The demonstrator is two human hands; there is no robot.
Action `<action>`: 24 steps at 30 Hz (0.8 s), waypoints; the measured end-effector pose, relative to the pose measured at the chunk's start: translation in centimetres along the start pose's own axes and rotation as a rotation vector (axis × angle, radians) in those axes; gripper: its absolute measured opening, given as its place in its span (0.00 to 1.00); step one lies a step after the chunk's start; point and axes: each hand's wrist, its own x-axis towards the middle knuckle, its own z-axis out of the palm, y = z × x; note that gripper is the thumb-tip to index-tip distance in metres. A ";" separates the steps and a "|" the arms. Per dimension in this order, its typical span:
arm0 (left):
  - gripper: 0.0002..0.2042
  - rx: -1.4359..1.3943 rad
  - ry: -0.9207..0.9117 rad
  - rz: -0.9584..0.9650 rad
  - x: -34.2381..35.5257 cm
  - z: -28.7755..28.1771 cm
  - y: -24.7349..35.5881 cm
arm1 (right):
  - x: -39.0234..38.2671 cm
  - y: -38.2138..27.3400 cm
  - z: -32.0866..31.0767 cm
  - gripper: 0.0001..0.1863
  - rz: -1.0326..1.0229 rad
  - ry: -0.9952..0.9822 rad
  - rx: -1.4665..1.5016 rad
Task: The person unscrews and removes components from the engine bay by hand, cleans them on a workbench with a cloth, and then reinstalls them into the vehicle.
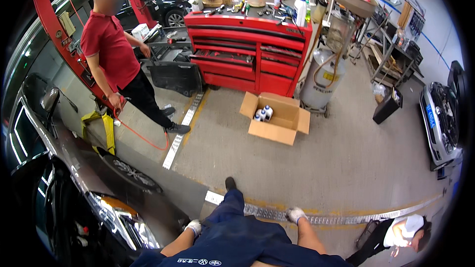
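My left hand, in a pale work glove, hangs beside my dark blue trousers, close to the front of the dark car. Its fingers are mostly hidden, and nothing shows in it. Out to my other side, above the metal floor grate, is my right hand, also gloved. Its fingers are curled in, with no object visible. Ahead on the floor stands an open cardboard box, holding several white bottles with dark caps in its left part.
Behind the box stands a red tool cabinet with a drawer pulled out. A person in a red shirt at left holds a red hose. A grey tank stands right of the cabinet; another person is at lower right.
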 end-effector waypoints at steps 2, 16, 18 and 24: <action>0.26 0.187 0.189 0.253 6.2 -8.0 0.9 | 2.7 0.3 0.3 0.20 -0.106 -0.139 -0.423; 0.49 -0.321 1.107 0.779 17.6 -68.9 33.6 | 25.1 -21.6 -11.4 0.13 0.326 -0.208 0.292; 0.50 -0.282 1.139 0.909 15.9 -74.8 37.8 | 30.3 -26.8 -12.6 0.18 -0.005 -0.188 -0.153; 0.50 -0.295 1.263 0.828 18.0 -84.2 42.8 | 42.8 -44.6 -21.7 0.21 -0.078 -0.110 -0.336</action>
